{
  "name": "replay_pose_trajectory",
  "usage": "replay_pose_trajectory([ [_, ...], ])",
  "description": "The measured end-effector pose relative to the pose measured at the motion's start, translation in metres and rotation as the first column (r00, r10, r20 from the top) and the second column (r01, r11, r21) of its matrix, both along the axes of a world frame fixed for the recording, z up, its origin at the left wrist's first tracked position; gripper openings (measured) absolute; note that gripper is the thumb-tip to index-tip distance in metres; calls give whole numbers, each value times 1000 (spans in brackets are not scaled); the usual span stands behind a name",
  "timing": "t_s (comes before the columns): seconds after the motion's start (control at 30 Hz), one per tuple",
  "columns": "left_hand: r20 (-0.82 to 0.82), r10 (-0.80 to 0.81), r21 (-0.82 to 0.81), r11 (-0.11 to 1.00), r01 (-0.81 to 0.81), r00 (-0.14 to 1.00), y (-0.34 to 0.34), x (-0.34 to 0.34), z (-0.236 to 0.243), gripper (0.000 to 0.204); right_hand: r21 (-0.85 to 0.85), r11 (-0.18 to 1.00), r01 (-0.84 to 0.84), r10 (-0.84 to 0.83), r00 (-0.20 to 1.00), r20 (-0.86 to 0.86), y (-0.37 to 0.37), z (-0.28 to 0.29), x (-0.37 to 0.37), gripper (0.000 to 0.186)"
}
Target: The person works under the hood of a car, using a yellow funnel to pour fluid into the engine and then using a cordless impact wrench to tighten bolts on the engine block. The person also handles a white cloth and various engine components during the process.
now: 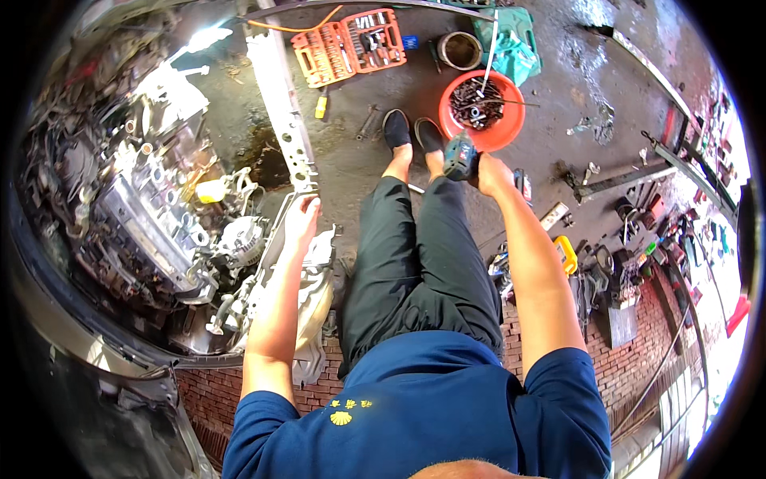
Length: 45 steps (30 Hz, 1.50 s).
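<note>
The hands are held apart, one on each side of the legs. The right hand (492,176) is closed around the grip of a teal power tool (460,156), which is held clear of the floor (343,168), in line with the near edge of an orange-red basin (511,132); whether the basin is touched by the tool's nose cannot be told. Bolts and other metal parts (476,104) are heaped in the basin. The left hand (303,215) is positioned at the near end of a perforated metal beam (275,96), beside the exposed engine (152,223). Its fingers are partly curled; whether the beam's end is gripped or only touched cannot be determined. An opened orange socket set (323,53) is laid on the floor beyond the shoes (396,129), with a yellow-and-black object (321,107) placed near its lower edge.
</note>
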<state>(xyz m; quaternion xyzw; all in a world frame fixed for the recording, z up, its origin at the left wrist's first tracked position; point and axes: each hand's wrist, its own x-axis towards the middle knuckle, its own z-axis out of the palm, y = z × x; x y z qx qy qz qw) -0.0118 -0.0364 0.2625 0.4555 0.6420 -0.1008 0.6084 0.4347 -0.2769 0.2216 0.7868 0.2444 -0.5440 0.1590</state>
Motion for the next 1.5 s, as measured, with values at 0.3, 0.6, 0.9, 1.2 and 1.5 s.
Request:
replay_pose_trajectory([
  [0.3, -11, -94, -89, 992, 93, 995, -44, 6, 10, 33, -26, 994, 109, -109, 994, -1, -16, -4, -6, 43],
  [0.6, -143, -164, -150, 978, 143, 976, -40, 59, 16, 33, -58, 986, 158, -157, 987, 16, -56, -5, 11, 37],
  [0.9, -42, -144, -126, 983, 137, 989, -48, 100, 17, 33, 40, 986, 160, -160, 987, -10, -58, -8, 15, 43],
  [1.2, 125, 172, -298, 946, -128, 977, -62, 214, 14, 44, 501, 859, 108, -23, 985, -172, 33, 8, -24, 38],
  [1.5, 122, 355, -391, 876, -284, 927, -42, 234, 2, 56, 736, 671, 86, 146, 959, -245, 70, -8, -54, 60],
])
